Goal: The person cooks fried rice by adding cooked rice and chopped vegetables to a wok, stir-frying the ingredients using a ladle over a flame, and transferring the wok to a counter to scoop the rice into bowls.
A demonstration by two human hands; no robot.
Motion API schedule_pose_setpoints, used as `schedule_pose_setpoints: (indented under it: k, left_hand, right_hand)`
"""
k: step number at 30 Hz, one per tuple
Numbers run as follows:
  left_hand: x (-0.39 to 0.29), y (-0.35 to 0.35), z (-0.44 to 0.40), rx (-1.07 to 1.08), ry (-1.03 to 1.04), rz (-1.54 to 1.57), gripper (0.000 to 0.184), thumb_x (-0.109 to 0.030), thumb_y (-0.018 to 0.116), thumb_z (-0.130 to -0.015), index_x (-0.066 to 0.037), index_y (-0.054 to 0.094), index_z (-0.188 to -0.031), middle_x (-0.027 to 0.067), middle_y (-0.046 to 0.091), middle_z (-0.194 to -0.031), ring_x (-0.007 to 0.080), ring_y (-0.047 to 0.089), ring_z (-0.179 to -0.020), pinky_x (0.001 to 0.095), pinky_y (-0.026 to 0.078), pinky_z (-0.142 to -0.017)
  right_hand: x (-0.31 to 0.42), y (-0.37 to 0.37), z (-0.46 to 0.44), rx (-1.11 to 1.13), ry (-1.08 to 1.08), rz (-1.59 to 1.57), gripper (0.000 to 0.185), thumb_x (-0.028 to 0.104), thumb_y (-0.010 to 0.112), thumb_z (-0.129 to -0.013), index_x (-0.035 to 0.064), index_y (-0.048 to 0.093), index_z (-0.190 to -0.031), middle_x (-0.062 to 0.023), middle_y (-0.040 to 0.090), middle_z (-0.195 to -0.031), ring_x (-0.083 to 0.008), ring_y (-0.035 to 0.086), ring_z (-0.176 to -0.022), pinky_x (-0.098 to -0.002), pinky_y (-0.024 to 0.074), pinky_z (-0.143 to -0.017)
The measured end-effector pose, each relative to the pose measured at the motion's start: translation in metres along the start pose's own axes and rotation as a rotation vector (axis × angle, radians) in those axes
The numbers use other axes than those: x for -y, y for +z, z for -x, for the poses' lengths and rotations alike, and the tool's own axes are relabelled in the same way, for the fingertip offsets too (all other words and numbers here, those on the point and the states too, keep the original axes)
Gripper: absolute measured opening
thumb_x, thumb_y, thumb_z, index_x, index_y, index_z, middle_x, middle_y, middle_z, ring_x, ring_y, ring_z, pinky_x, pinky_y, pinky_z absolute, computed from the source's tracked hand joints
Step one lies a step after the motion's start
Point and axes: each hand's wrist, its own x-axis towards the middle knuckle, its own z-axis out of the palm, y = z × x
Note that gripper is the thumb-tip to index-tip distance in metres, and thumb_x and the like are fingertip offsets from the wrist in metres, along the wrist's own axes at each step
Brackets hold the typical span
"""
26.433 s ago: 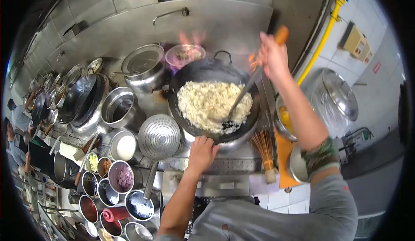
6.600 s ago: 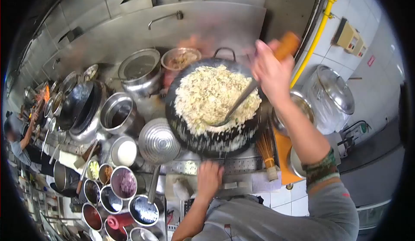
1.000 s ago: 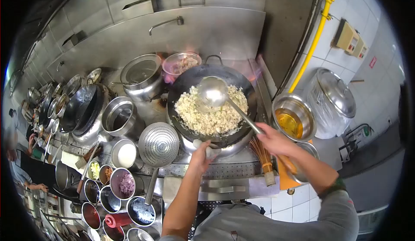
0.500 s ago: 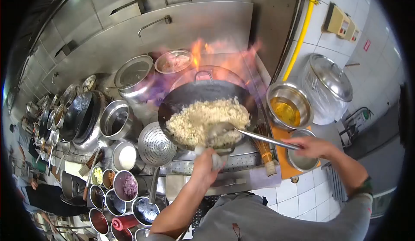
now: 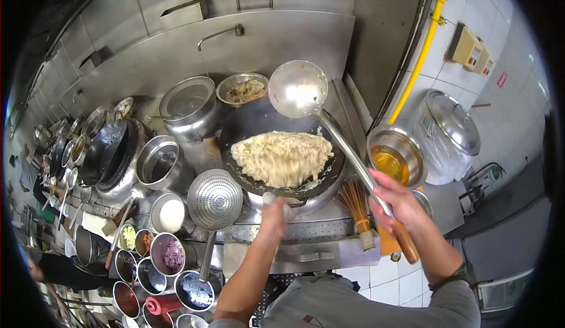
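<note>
Over the stove sits a black wok [image 5: 244, 122] with a mound of fried rice [image 5: 282, 156] in it; the front of the rice is blurred by motion. My left hand [image 5: 273, 219] is closed on the wok's near handle through a pale cloth [image 5: 286, 209]. Above the wok's far right side, a large steel ladle [image 5: 299, 89] is raised clear of the rice, its bowl spotted with bits of food. My right hand [image 5: 403, 203] grips the ladle's shaft just above its wooden end.
A bamboo brush [image 5: 355, 207] lies right of the wok, near a bowl of yellow liquid [image 5: 389, 166]. To the left rest a perforated skimmer [image 5: 215, 198], a pot of dark liquid [image 5: 160, 162] and several ingredient containers, one with chopped purple onion [image 5: 173, 254]. Behind stands a food bowl [image 5: 242, 88].
The ladle has come up out of the rice to above the wok, and my right hand has turned with it. The flames behind the wok are gone. The rice has shifted into a heap.
</note>
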Motion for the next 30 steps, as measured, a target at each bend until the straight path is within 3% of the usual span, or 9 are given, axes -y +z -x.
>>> schedule_pose_setpoints:
  k: [3,7,12,14,16,23,26,28,30]
  left_hand:
    - [0.008,-0.008,-0.029,0.041,0.010,0.000,0.022,-0.010,0.051,-0.085,0.001,0.052,-0.104,0.0163,0.063,-0.100,0.0280,0.062,-0.079,0.0404,0.051,-0.064]
    - [-0.002,0.004,-0.020,0.029,-0.024,-0.040,0.023,-0.009,0.050,-0.083,0.005,0.056,-0.101,0.0170,0.063,-0.095,0.0277,0.062,-0.077,0.0385,0.051,-0.061]
    - [-0.003,0.005,-0.015,-0.016,-0.023,-0.058,0.023,-0.009,0.049,-0.083,0.007,0.061,-0.093,0.0185,0.064,-0.090,0.0262,0.062,-0.074,0.0344,0.051,-0.060]
    - [0.006,0.002,-0.007,0.004,-0.024,-0.018,0.021,-0.009,0.050,-0.083,0.004,0.058,-0.097,0.0172,0.063,-0.093,0.0262,0.061,-0.077,0.0367,0.050,-0.061]
    - [0.008,0.001,-0.001,0.066,-0.017,0.015,0.022,-0.009,0.051,-0.084,-0.002,0.052,-0.104,0.0146,0.060,-0.099,0.0263,0.060,-0.083,0.0412,0.050,-0.063]
    - [-0.009,0.038,0.069,-0.058,-0.097,0.013,0.019,-0.013,0.051,-0.087,-0.002,0.056,-0.103,0.0124,0.059,-0.101,0.0254,0.059,-0.085,0.0403,0.049,-0.068]
    - [0.044,-0.015,0.053,0.033,0.086,-0.220,0.023,-0.011,0.051,-0.085,0.001,0.056,-0.105,0.0136,0.062,-0.100,0.0232,0.062,-0.086,0.0374,0.052,-0.069]
    - [0.089,-0.053,0.079,0.046,0.230,-0.351,0.024,-0.007,0.050,-0.083,0.003,0.058,-0.103,0.0145,0.065,-0.099,0.0216,0.064,-0.087,0.0337,0.053,-0.069]
    - [0.084,-0.058,0.101,-0.023,0.265,-0.334,0.023,-0.007,0.050,-0.083,0.004,0.060,-0.100,0.0148,0.065,-0.098,0.0219,0.064,-0.088,0.0327,0.053,-0.071]
  right_hand:
    - [-0.039,-0.023,-0.055,0.158,0.139,-0.392,0.047,0.022,0.047,-0.098,0.0206,0.031,-0.142,0.0008,0.042,-0.063,-0.0086,0.036,-0.040,-0.0258,0.0305,-0.033]
    - [-0.087,-0.030,-0.129,0.042,0.351,-0.217,0.042,0.023,0.049,-0.099,0.0185,0.034,-0.137,0.0020,0.040,-0.063,-0.0090,0.038,-0.043,-0.0290,0.0334,-0.034]
    - [-0.021,-0.032,-0.075,-0.207,-0.039,1.423,0.055,0.023,0.055,-0.093,0.0124,0.034,-0.143,-0.0186,0.065,-0.094,-0.0289,0.064,-0.069,-0.0420,0.0525,-0.066]
    - [-0.022,-0.078,-0.050,-0.079,-0.338,1.338,0.056,0.018,0.054,-0.092,0.0142,0.035,-0.145,-0.0194,0.063,-0.112,-0.0302,0.065,-0.091,-0.0413,0.0503,-0.082]
    - [0.019,-0.083,-0.010,0.103,-0.116,1.217,0.060,0.013,0.056,-0.090,0.0156,0.035,-0.146,-0.0172,0.060,-0.121,-0.0278,0.061,-0.104,-0.0365,0.0478,-0.089]
    - [-0.012,-0.082,0.016,0.231,-0.184,1.333,0.062,0.009,0.055,-0.088,0.0171,0.035,-0.146,-0.0171,0.063,-0.112,-0.0277,0.063,-0.096,-0.0356,0.0490,-0.085]
    - [-0.050,-0.050,-0.001,-0.044,0.146,1.397,0.063,0.008,0.056,-0.088,0.0186,0.035,-0.146,-0.0157,0.066,-0.094,-0.0276,0.066,-0.082,-0.0373,0.0510,-0.074]
    - [-0.090,-0.055,0.006,-0.164,-0.241,1.393,0.061,0.010,0.056,-0.088,0.0199,0.036,-0.146,-0.0155,0.064,-0.081,-0.0282,0.065,-0.071,-0.0387,0.0503,-0.065]
    - [-0.081,-0.050,0.040,-0.140,-0.197,1.153,0.061,0.012,0.055,-0.089,0.0188,0.035,-0.146,-0.0163,0.063,-0.080,-0.0297,0.065,-0.070,-0.0399,0.0495,-0.064]
